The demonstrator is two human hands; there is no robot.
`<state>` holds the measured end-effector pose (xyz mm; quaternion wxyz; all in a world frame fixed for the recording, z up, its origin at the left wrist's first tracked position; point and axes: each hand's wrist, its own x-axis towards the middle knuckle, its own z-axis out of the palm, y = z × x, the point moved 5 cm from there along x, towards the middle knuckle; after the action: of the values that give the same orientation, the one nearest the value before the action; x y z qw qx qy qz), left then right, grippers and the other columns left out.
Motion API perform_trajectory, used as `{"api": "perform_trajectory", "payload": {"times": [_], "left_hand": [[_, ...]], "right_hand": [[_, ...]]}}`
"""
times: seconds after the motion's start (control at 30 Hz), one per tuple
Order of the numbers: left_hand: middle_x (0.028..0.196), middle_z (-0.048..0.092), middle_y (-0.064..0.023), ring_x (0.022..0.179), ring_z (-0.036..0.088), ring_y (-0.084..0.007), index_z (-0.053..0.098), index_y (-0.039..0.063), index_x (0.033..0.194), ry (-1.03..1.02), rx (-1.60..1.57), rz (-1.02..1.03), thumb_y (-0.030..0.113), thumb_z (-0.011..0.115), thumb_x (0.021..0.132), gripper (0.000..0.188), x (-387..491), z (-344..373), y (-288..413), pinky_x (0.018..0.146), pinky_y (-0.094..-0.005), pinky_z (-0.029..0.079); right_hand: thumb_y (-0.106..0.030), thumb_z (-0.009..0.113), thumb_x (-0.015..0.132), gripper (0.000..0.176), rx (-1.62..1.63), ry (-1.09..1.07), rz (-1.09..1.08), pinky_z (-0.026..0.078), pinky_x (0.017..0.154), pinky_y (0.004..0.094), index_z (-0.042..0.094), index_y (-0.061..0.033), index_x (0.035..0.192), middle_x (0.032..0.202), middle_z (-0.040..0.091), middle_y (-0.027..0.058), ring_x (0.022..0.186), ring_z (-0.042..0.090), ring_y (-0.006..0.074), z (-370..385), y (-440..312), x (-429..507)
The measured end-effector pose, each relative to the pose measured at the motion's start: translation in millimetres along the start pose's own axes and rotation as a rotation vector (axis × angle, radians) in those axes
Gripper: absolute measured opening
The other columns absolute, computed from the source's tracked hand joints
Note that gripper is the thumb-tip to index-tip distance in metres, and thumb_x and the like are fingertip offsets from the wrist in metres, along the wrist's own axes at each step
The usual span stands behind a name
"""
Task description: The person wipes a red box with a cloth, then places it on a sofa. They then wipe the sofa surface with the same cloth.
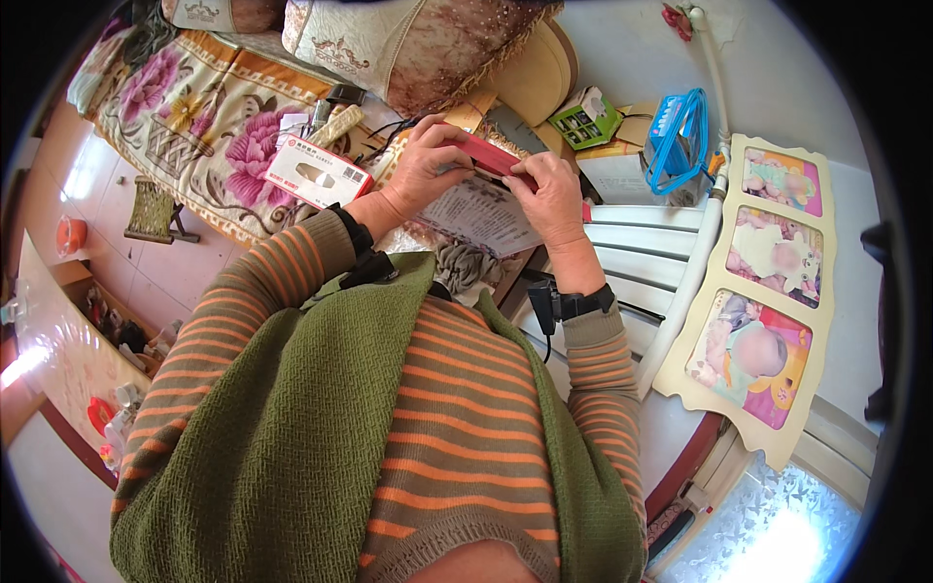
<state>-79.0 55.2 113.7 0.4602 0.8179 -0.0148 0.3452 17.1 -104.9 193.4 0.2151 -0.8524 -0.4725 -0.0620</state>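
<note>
Both hands are raised in front of my chest around a narrow red box-like object [485, 151]. My left hand [428, 169] grips its left end, with thumb and fingers bent together. At its right end, my right hand [550, 193] pinches it between thumb and fingertips. Just below the red object is a pale sheet with printed text [477, 215]; I cannot tell whether it is joined to it. A white and red tissue box [318, 173] stands left of my left wrist. Grey crumpled cloth [466, 268] lies beneath the sheet.
A flower-patterned cover [248, 138] spreads to the left, with patterned cushions [350, 44] behind. A green box [585, 118] and a coiled blue cable [678, 142] sit at back right. Right of me are a white radiator [641, 233] and a photo frame [736, 321]. A folding stool [154, 211] stands on the floor.
</note>
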Motion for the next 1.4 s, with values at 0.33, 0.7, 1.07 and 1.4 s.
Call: {"api": "perform_trajectory", "payload": {"times": [0.33,0.7,1.07,1.4], "left_hand": [[0.116,0.058,-0.0044,0.123,0.046,-0.0374,0.068,0.018,0.095,-0.040,0.049,0.096,0.012,0.078,0.074,0.024,5,-7,8,0.105,-0.0501,0.037],[0.100,0.065,0.0037,0.099,0.061,-0.0203,0.071,0.020,0.095,-0.089,0.279,0.148,0.021,0.076,0.076,0.019,19,-7,15,0.088,-0.0406,0.044],[0.102,0.065,0.0037,0.103,0.060,-0.0210,0.071,0.017,0.093,-0.169,0.261,0.154,0.016,0.074,0.077,0.016,19,-13,9,0.084,-0.0386,0.043],[0.105,0.065,0.0024,0.104,0.061,-0.0194,0.068,0.016,0.097,-0.277,0.383,0.438,0.015,0.071,0.074,0.023,17,-15,13,0.090,-0.0403,0.045]], "right_hand": [[-0.023,0.079,0.069,0.019,-0.046,-0.032,-0.006,0.045,0.070,0.0414,0.064,-0.0163,0.079,0.084,0.059,-0.0005,0.085,0.059,0.0257,6,-2,2],[-0.031,0.079,0.067,0.029,-0.277,0.038,-0.087,0.043,0.068,0.0409,0.059,-0.0161,0.082,0.084,0.057,0.0011,0.082,0.058,0.0249,13,-13,4],[-0.031,0.078,0.069,0.030,-0.419,-0.010,-0.243,0.044,0.063,0.0403,0.056,-0.0148,0.081,0.079,0.055,0.0019,0.078,0.059,0.0237,15,-32,12],[-0.022,0.075,0.073,0.019,-0.075,-0.119,-0.206,0.049,0.073,0.0406,0.061,-0.0124,0.082,0.082,0.059,0.0051,0.082,0.059,0.0278,10,-21,13]]}}
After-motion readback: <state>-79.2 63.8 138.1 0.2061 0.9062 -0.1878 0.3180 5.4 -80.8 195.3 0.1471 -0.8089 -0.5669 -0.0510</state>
